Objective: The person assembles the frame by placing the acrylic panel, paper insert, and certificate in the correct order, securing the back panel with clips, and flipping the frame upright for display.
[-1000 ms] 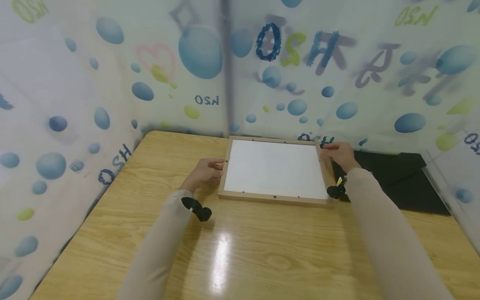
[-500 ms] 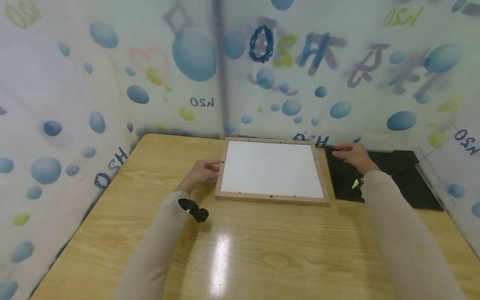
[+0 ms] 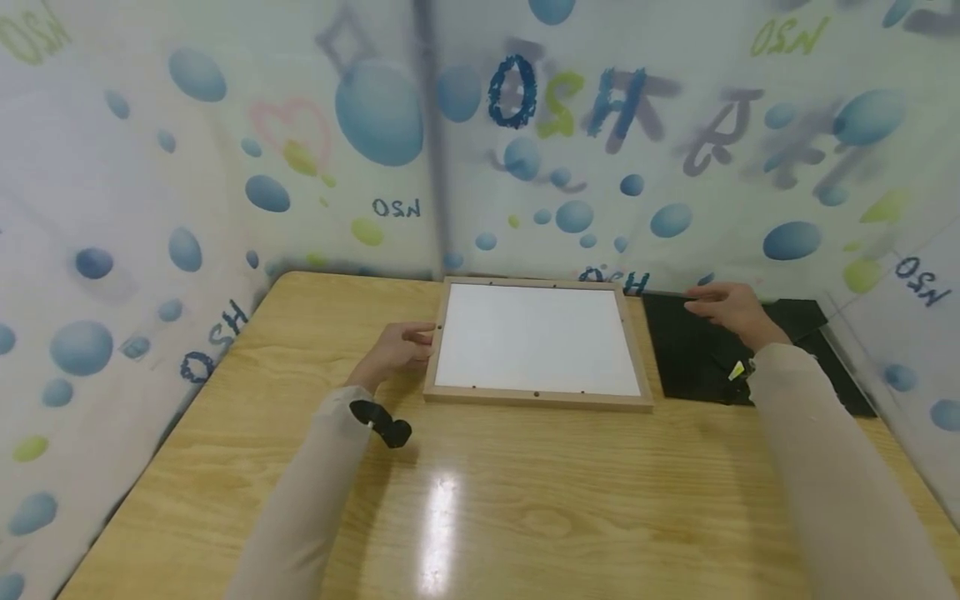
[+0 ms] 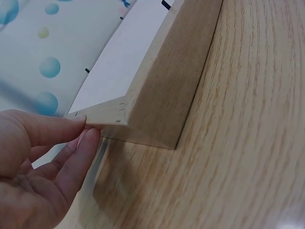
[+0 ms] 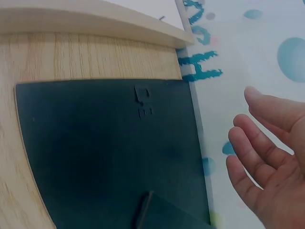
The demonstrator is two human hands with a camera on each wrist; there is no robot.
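A light-wood picture frame (image 3: pixel 538 400) lies on the table with a white sheet (image 3: pixel 536 337) inside it and small dark tabs along its inner edges. At its left side, my left hand (image 3: pixel 393 354) rests thumb and fingertips against the frame's outer edge, close to a corner in the left wrist view. My right hand (image 3: pixel 733 310) hovers over the far part of a black backing board (image 3: pixel 686 358), fingers loosely bent and holding nothing. Hanger loops (image 5: pixel 143 98) and a folded stand leg (image 5: pixel 167 212) show on the board in the right wrist view.
The wood-grain table (image 3: pixel 525 500) meets a printed fabric wall (image 3: pixel 675 167) at the back, just behind the frame and board. More printed fabric rises on the left and right. A bright light reflection (image 3: pixel 438 533) lies on the tabletop near the front.
My right hand has let go of the frame's right edge and moved right, over the black board. The left hand stays at the frame's left edge. The head view has shifted slightly.
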